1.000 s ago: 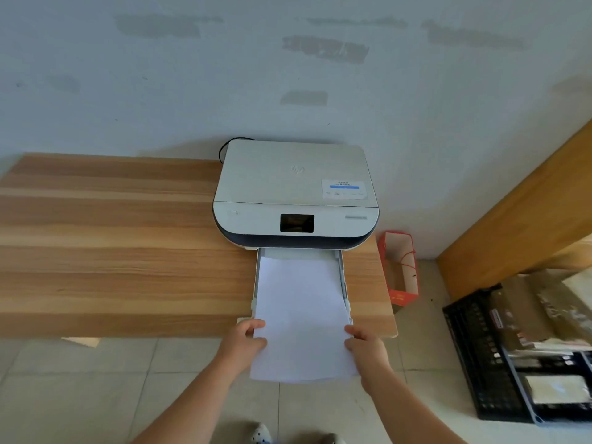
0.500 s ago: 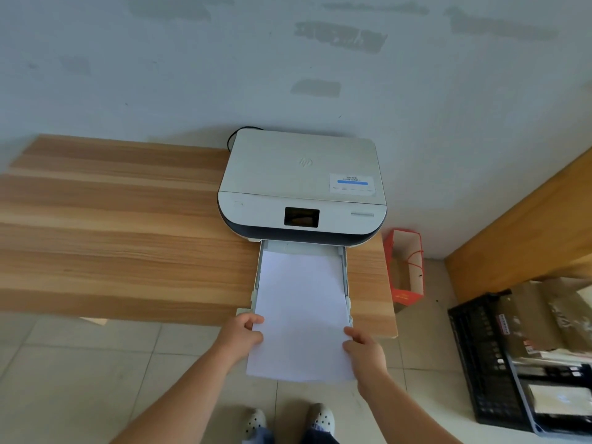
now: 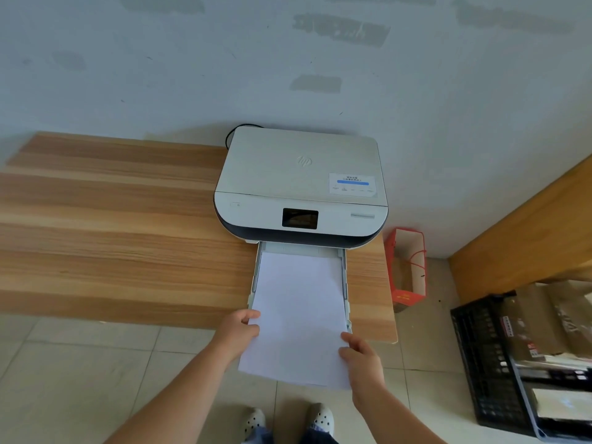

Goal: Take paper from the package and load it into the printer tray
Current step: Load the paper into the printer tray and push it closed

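A white printer (image 3: pixel 301 184) stands at the right end of a wooden table (image 3: pixel 112 238), its paper tray (image 3: pixel 344 277) pulled out toward me. A stack of white paper (image 3: pixel 299 315) lies with its far end inside the tray and its near end hanging past the table edge. My left hand (image 3: pixel 238 330) pinches the stack's left edge. My right hand (image 3: pixel 360 354) grips the right edge near the front corner. No paper package is in view.
A red paper bag (image 3: pixel 407 267) stands on the tiled floor right of the table. A black crate (image 3: pixel 490 363) with boxes sits at the far right beside a wooden panel (image 3: pixel 528 225). My shoes (image 3: pixel 288 418) show at the bottom. The wall is just behind the printer.
The view has shifted back and down, showing more floor and my shoes. Both hands still hold the paper; its near end now hangs further past the table edge.
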`<state>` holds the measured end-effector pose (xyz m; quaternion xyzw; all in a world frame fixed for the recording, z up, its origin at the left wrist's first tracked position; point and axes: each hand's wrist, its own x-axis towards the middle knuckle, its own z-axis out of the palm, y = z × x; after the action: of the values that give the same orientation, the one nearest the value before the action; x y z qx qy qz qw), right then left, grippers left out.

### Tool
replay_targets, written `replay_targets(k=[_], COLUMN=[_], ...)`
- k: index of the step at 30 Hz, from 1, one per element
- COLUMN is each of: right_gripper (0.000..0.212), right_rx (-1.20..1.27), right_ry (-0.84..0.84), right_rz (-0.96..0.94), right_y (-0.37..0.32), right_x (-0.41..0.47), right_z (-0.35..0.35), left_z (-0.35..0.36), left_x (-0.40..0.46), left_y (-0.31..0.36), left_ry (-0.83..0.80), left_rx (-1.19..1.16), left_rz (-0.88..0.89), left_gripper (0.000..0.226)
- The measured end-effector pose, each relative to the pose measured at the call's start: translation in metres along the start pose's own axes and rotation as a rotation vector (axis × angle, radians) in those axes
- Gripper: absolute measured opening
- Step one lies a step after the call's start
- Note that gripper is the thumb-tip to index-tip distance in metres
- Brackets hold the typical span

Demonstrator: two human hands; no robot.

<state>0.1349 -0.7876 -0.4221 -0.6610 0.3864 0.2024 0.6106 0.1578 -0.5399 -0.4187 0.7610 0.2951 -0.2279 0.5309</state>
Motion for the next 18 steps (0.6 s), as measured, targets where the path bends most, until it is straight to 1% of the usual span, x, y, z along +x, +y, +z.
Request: replay_targets(k=[11, 18], right_gripper=[0.031, 0.032], right_rx=[0.018, 0.006], right_ry=[-0.011, 0.001], right_rz=[-0.017, -0.023], right_y=[-0.015, -0.033], right_x=[0.006, 0.02], right_z=[0.003, 0.008], left_z=[0.0, 0.001], left_x=[0.005, 0.022], left_y=[0.004, 0.023], left_ry=[0.002, 0.085], left_rx=[-0.035, -0.036], left_rz=[-0.015, -0.003], left_gripper=[0.044, 0.046])
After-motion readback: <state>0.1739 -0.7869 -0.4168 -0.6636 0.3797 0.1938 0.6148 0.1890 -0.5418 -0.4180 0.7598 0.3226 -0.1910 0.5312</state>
